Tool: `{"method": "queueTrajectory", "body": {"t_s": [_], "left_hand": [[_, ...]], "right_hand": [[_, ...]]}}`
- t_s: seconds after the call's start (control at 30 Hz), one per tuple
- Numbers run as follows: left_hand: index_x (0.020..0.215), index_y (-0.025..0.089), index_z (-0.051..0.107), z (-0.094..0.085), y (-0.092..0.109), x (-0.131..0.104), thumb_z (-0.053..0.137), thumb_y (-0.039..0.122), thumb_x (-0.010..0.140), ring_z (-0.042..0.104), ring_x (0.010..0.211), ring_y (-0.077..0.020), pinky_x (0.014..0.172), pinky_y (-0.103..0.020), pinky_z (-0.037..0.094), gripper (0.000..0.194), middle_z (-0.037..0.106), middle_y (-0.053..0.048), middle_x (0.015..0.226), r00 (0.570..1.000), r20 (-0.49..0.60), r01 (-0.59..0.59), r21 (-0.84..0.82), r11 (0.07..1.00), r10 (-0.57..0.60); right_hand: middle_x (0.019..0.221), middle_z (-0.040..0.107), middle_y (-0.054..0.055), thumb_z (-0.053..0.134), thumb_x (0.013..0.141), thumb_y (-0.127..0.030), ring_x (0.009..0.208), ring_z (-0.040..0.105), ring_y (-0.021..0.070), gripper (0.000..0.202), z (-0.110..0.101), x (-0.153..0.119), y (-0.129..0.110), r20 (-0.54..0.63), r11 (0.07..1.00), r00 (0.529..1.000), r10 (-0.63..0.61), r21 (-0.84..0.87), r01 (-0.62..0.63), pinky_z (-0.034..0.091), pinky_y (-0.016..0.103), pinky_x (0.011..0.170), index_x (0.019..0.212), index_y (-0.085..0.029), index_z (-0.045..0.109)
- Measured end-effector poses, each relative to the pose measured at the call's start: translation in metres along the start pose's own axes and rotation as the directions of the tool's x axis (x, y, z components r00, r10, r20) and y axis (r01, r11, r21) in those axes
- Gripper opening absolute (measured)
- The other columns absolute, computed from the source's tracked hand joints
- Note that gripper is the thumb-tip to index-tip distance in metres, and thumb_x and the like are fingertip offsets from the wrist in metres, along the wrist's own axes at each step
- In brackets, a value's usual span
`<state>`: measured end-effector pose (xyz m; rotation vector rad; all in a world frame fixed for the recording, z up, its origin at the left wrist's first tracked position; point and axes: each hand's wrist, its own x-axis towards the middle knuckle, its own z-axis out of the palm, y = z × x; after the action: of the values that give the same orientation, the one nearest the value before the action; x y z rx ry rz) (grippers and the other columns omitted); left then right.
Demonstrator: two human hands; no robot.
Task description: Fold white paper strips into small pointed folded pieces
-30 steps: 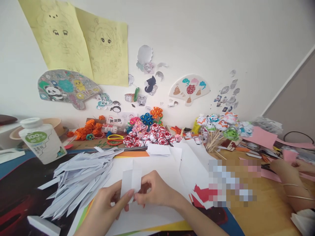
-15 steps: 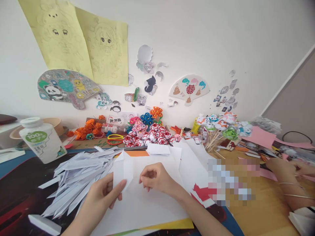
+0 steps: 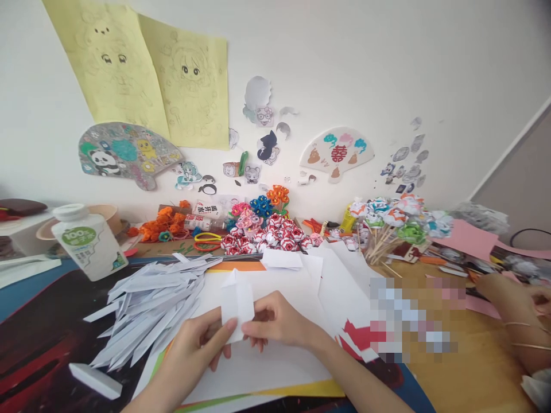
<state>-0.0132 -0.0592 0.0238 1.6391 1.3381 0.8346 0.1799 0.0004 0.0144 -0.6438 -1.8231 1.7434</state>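
A small folded white paper [image 3: 238, 301] is held up over the white sheets [image 3: 275, 370]. My left hand [image 3: 206, 338] pinches its lower left part, thumb in front and fingers behind. At its lower right edge, my right hand [image 3: 279, 321] has thumb and fingers closed on the paper, with the fingertips partly hidden behind it. A pile of folded white paper strips [image 3: 155, 304] lies to the left of my hands. Another folded white piece [image 3: 282, 259] rests at the top of the sheets.
A white bottle [image 3: 92, 244] stands at the left. Paper flowers [image 3: 275, 232] line the wall, and flowers on sticks [image 3: 387, 221] stand at the right. Red paper scraps [image 3: 361, 335] lie right of the sheets. Another person's hand [image 3: 501, 292] is at the far right.
My right hand has closed on the right side of the folded paper, where it was apart from it before. The paper has moved right with my left hand. The view has shifted slightly.
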Motion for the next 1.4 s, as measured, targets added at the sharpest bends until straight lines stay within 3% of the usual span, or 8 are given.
{"method": "queueTrajectory", "body": {"t_s": [0.23,0.33,0.43,0.57,0.8,0.97,1.23,1.4], "left_hand": [[0.064,0.019,0.05,-0.004,0.003,-0.001,0.046,0.042,0.089,0.045,0.043,-0.0094,0.049,-0.02,0.037,0.035,0.06,0.002,0.055,0.997,-0.022,-0.069,-0.028,0.997,0.069],[0.086,0.02,0.055,-0.005,0.0,-0.002,0.04,0.038,0.093,0.049,0.045,-0.0103,0.05,-0.021,0.04,0.025,0.063,0.002,0.064,0.979,-0.123,-0.146,0.116,0.982,0.16],[0.118,0.021,0.044,-0.005,-0.009,-0.004,0.046,0.028,0.092,0.055,0.053,-0.0112,0.055,-0.022,0.043,0.026,0.067,0.0,0.083,0.864,-0.253,-0.291,0.455,0.842,0.435],[0.123,0.021,0.048,-0.009,-0.018,-0.007,0.051,0.013,0.089,0.061,0.064,-0.0132,0.06,-0.025,0.04,0.034,0.07,-0.003,0.09,0.647,0.027,-0.469,0.802,0.37,0.762],[0.109,0.017,0.058,-0.014,-0.014,-0.007,0.038,0.009,0.094,0.061,0.065,-0.0147,0.062,-0.028,0.037,0.026,0.069,-0.006,0.084,0.543,0.138,-0.498,0.847,0.185,0.828],[0.101,0.018,0.06,-0.011,-0.009,-0.005,0.033,0.008,0.095,0.058,0.061,-0.0141,0.059,-0.028,0.036,0.029,0.068,-0.005,0.083,0.576,0.12,-0.486,0.846,0.22,0.809],[0.095,0.023,0.06,-0.004,-0.006,-0.004,0.046,0.022,0.094,0.059,0.068,-0.0145,0.062,-0.024,0.041,0.014,0.064,-0.001,0.081,0.778,-0.101,-0.394,0.69,0.607,0.62],[0.093,0.022,0.058,-0.004,-0.004,-0.003,0.05,0.031,0.092,0.059,0.068,-0.0147,0.06,-0.023,0.043,0.012,0.06,0.0,0.078,0.842,-0.2,-0.294,0.609,0.737,0.501]], "right_hand": [[0.062,0.064,0.003,0.065,0.08,-0.033,0.048,0.056,0.0093,0.027,-0.001,0.001,-0.001,-0.11,0.999,0.993,-0.04,-0.012,0.039,0.042,0.02,0.046,0.066,-0.011,0.061],[0.061,0.063,0.003,0.063,0.081,-0.032,0.047,0.056,0.0093,0.026,-0.001,0.001,-0.002,-0.153,0.998,0.987,-0.055,-0.028,0.052,0.042,0.02,0.046,0.065,-0.012,0.06],[0.057,0.062,0.002,0.063,0.08,-0.031,0.043,0.054,0.0092,0.028,-0.002,0.003,-0.002,-0.221,0.998,0.973,-0.061,-0.033,0.055,0.04,0.02,0.042,0.06,-0.013,0.057],[0.055,0.062,0.002,0.065,0.078,-0.031,0.041,0.054,0.0092,0.028,-0.002,0.003,0.0,-0.222,0.999,0.974,-0.036,-0.039,0.028,0.039,0.019,0.041,0.059,-0.013,0.056],[0.06,0.064,0.002,0.07,0.076,-0.035,0.046,0.056,0.0091,0.027,0.001,0.002,-0.001,-0.141,0.999,0.99,-0.02,-0.048,0.013,0.04,0.019,0.045,0.064,-0.012,0.061],[0.058,0.062,0.002,0.073,0.073,-0.038,0.048,0.057,0.0104,0.029,0.003,0.006,-0.002,-0.159,1.0,0.987,-0.02,-0.015,0.018,0.042,0.02,0.047,0.067,-0.012,0.062],[0.065,0.065,0.005,0.075,0.069,-0.042,0.06,0.064,0.016,0.033,0.011,0.007,0.008,-0.137,0.998,0.991,-0.002,0.068,0.011,0.047,0.024,0.055,0.074,-0.01,0.066],[0.066,0.066,0.005,0.076,0.067,-0.043,0.064,0.062,0.0162,0.034,0.012,0.007,0.007,-0.198,1.0,0.98,-0.002,0.003,0.003,0.046,0.024,0.056,0.073,-0.011,0.065]]}}
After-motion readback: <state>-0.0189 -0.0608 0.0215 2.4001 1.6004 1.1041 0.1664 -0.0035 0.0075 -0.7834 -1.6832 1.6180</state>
